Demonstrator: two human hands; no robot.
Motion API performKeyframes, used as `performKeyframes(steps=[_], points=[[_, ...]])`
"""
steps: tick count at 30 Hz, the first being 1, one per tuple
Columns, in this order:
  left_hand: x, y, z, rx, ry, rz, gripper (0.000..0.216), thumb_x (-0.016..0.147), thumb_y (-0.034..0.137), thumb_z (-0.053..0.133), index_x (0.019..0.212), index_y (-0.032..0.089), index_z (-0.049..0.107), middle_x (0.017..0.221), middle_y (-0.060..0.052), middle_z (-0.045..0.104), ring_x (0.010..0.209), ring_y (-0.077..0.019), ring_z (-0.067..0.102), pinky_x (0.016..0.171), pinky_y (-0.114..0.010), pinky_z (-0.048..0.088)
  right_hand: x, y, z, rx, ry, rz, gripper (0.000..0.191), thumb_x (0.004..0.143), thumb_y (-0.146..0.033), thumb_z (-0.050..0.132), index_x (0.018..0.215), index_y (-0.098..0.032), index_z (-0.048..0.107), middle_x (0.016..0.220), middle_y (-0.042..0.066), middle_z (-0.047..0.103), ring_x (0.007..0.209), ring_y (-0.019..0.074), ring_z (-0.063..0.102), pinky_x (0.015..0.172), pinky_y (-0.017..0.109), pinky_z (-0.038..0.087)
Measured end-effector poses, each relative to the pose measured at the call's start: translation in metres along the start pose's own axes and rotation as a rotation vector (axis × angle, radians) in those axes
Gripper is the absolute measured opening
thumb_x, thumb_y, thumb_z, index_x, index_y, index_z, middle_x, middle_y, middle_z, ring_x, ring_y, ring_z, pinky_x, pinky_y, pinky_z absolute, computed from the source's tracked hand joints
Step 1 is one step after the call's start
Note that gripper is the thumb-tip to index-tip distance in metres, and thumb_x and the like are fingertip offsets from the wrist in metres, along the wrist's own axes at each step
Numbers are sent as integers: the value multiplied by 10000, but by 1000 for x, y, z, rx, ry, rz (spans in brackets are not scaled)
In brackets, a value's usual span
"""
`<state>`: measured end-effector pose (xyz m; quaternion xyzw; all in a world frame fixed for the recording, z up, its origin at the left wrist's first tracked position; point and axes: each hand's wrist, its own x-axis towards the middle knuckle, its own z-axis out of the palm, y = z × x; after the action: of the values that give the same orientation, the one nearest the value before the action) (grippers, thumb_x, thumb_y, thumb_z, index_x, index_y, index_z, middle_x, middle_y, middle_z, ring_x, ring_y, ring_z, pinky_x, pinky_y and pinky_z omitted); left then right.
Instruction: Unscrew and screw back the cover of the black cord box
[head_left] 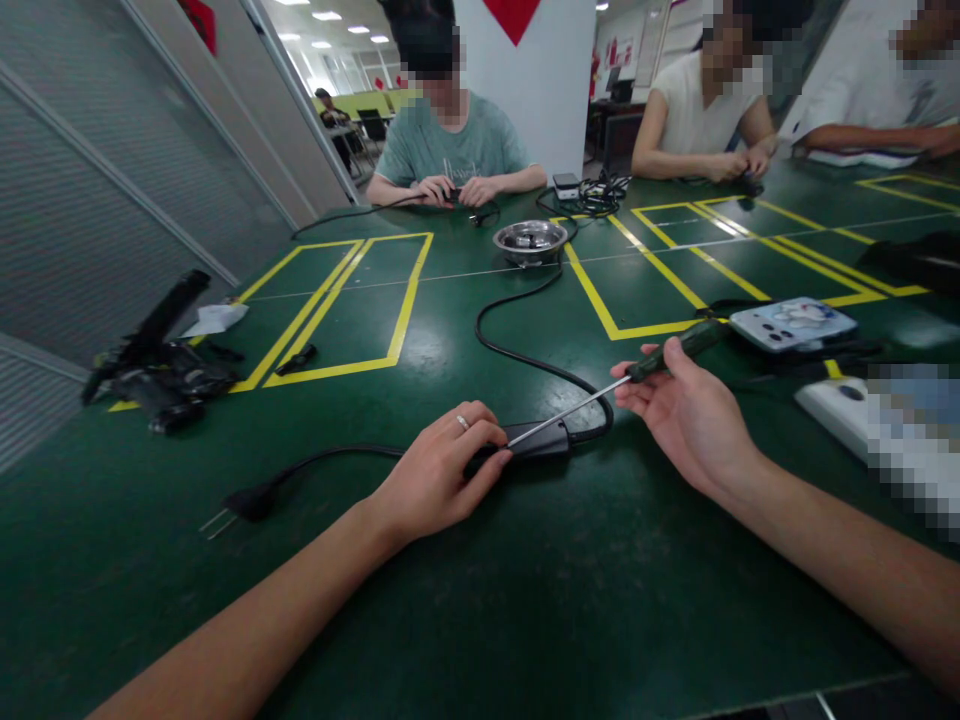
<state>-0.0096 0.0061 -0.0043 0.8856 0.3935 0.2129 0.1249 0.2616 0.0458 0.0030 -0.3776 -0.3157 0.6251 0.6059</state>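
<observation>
A black oblong box point(546, 440) with a cord at each end, like a power adapter, lies on the green table. My left hand point(450, 465) is closed around its left part, a ring on one finger. In my right hand point(694, 415) is a screwdriver point(679, 352), held by its dark green handle. Its thin metal shaft slants down left, and the tip meets the box beside my left fingertips; the exact contact spot is hidden. From the left end a cord runs to a two-pin plug point(251, 503). The other black cord point(517, 350) curves away toward a metal bowl.
The shiny metal bowl point(529, 240) holds small parts. A phone point(793, 324) and a white object point(844, 410) lie at right. Black gear point(161, 375) sits at left, near a small black piece point(298, 360). Several people work across the table; coiled cables point(596, 195) lie between them.
</observation>
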Motion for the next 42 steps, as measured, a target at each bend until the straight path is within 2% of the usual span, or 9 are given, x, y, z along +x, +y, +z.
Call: performKeyframes(steps=[10,21,42], points=[[1,-1,-2,-102,-28,-34,56,936,198,490,954,166,532,1010,-71,521,910,-172,526,814,-326,454,5,-8,-1,13,75,9,227,932,-412,486,919,-202,569,801,70,699,617,140,637,615,267,535],[3,5,-10,-180,-59,-62,76,925,196,500,933,162,568,1012,-79,542,918,-175,545,825,-330,482,2,-10,-1,18,74,23,222,919,-422,501,914,-209,565,821,67,690,636,139,632,634,271,530],[2,-4,-1,-243,9,-72,93,933,209,526,926,173,611,968,-61,550,897,-161,549,798,-309,479,3,-10,-2,23,83,34,223,907,-430,499,921,-216,560,828,71,687,650,149,621,630,286,515]])
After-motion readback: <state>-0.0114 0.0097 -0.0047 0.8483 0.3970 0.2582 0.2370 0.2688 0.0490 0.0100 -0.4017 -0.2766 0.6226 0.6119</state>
